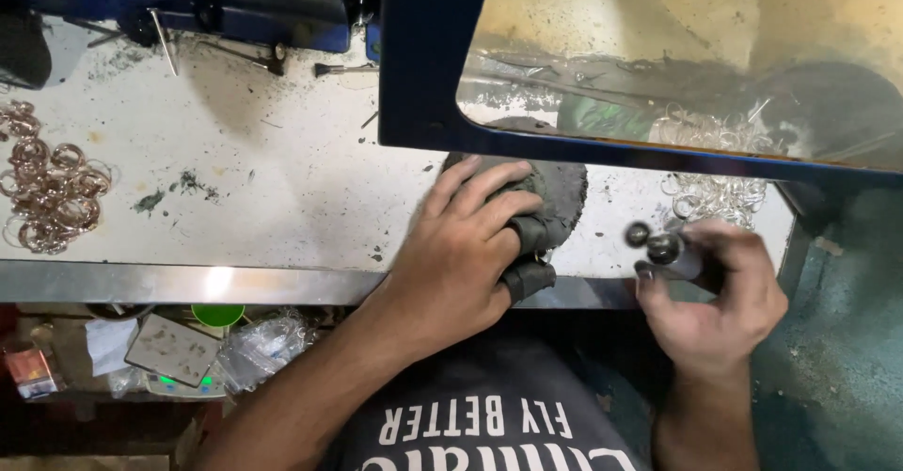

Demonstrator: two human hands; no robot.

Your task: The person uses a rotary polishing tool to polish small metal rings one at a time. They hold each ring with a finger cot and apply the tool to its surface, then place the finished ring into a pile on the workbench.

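While left hand [461,264] presses grey pad [541,198] | right hand [715,292] grips dark tool [663,245]

I see both forearms bare to the bottom edge of my view, with no sleeves, watch or bracelet on them. The left hand [461,264] wears dark, grimy finger guards on two fingers [527,278], while the right hand [720,306] is uncovered, its fingertips smudged dark. Below I make out a dark grey T-shirt [489,415] with pale block lettering printed across the chest.
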